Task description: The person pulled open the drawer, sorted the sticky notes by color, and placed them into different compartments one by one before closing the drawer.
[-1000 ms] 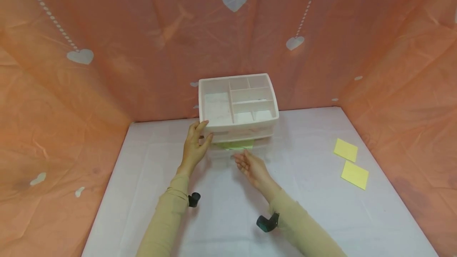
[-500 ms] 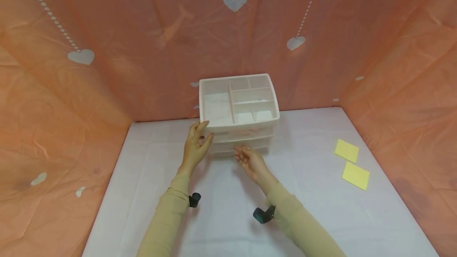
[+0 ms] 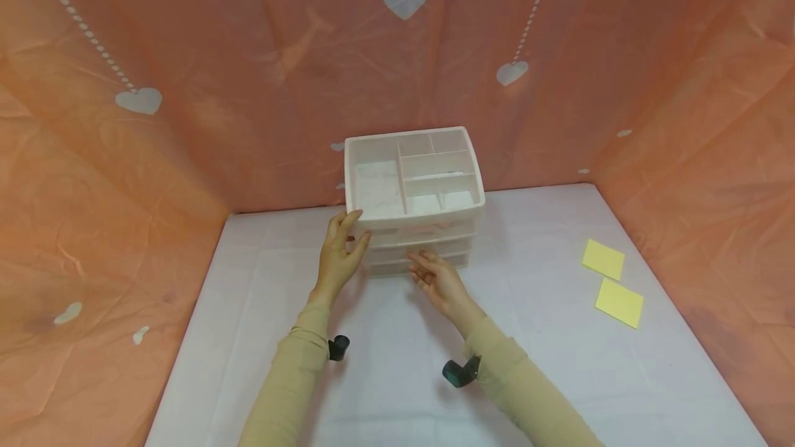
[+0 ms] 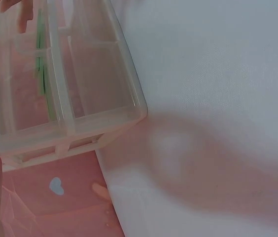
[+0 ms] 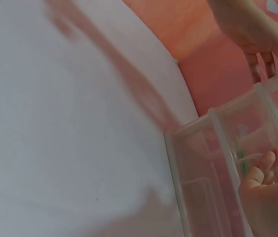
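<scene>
A small translucent white drawer organizer (image 3: 428,216) with a divided top tray stands against the back wall. My left hand (image 3: 338,261) holds its front left corner, thumb on the front and the other fingers along the side. At the middle drawer (image 3: 386,254), my right hand (image 3: 442,288) has its bent fingers against the front, near the pull; the right wrist view shows those fingers (image 5: 264,165) loosely bent. The drawers are pushed in. Through the clear plastic, green paper (image 4: 41,64) shows inside the middle drawer in the left wrist view.
Two yellow sticky-note pads (image 3: 602,261) lie on the right of the white-covered table (image 3: 528,261). An orange cloth with white hearts (image 3: 279,88) hangs behind and at both sides. Each sleeve carries a black wrist camera (image 3: 459,372).
The middle drawer, pulled out with green paper showing a second ago, has slid back in under my right hand. My left hand has stayed at the corner.
</scene>
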The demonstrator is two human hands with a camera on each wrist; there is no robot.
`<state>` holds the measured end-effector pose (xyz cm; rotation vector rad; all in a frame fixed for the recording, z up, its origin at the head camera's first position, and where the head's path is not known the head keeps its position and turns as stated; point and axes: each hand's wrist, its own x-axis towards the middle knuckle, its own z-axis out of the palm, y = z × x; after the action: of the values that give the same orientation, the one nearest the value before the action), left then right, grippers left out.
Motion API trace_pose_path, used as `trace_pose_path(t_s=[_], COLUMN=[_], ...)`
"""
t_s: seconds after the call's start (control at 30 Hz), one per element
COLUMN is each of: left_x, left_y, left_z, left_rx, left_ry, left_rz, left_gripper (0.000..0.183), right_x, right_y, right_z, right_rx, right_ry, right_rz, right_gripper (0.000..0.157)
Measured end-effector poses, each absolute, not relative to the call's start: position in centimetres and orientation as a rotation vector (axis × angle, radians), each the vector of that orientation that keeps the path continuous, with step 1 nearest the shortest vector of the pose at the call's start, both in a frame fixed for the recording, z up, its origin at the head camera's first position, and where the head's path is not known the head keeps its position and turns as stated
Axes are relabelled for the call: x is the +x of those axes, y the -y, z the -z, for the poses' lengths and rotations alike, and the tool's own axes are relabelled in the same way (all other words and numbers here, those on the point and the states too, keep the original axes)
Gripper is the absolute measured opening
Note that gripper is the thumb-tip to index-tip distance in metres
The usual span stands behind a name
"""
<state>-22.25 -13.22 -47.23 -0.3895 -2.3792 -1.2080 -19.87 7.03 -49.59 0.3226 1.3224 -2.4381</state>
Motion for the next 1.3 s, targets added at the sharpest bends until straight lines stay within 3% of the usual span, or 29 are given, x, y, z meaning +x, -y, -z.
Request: trace_pose_path(t_s=[0.63,0.87,1.3], left_x=[-22.2,-22.3,-22.2], left_y=[13.2,13.1,13.1], left_z=[47.1,47.0,47.3], left_rx=[-0.371,-0.383,-0.401], left_ry=[2.383,2.374,2.36], left_rz=[1.237,1.235,1.248], left_gripper=[0.044,0.044,0.044], right_x=[-19.8,-20.1,-19.9], right_y=[-8.1,-8.5,-8.3], right_z=[52.4,53.1,53.0], right_rx=[0.543,0.564,0.533], right_ry=[-1.21,-1.056,-0.99], right_rz=[2.425,2.438,2.455], right_gripper=[0.034,0.011,0.006])
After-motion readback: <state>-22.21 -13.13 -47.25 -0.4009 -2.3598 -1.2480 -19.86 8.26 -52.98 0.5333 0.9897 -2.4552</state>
